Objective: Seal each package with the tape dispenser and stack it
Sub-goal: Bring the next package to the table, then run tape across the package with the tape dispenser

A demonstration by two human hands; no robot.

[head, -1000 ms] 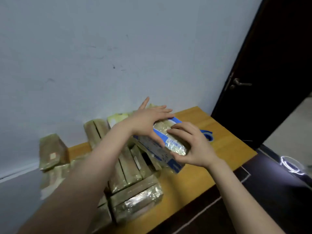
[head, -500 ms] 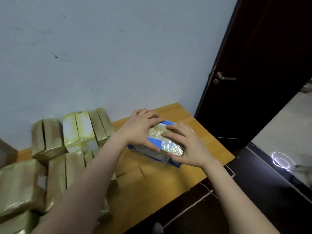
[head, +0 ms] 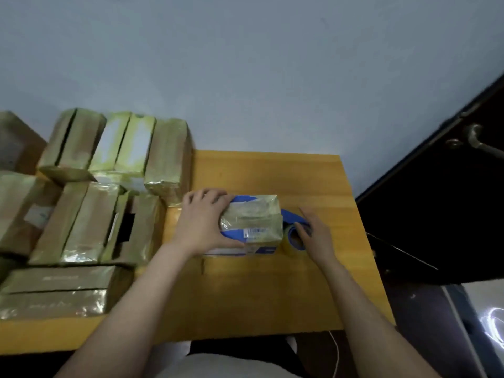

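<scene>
My right hand [head: 316, 236] has left the package [head: 253, 219] and now lies, fingers loose, against the tape dispenser [head: 291, 218] just right of it. My left hand [head: 203, 222] still grips the package's left end, and the package lies flat on the desk [head: 272, 290].

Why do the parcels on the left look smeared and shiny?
Head view: the stacked parcels are blurred, probably by head movement, and their glossy wrap throws glare; in the same view, the blue parcel in the left hand looks sharper, and the door sits in deep shadow.
</scene>
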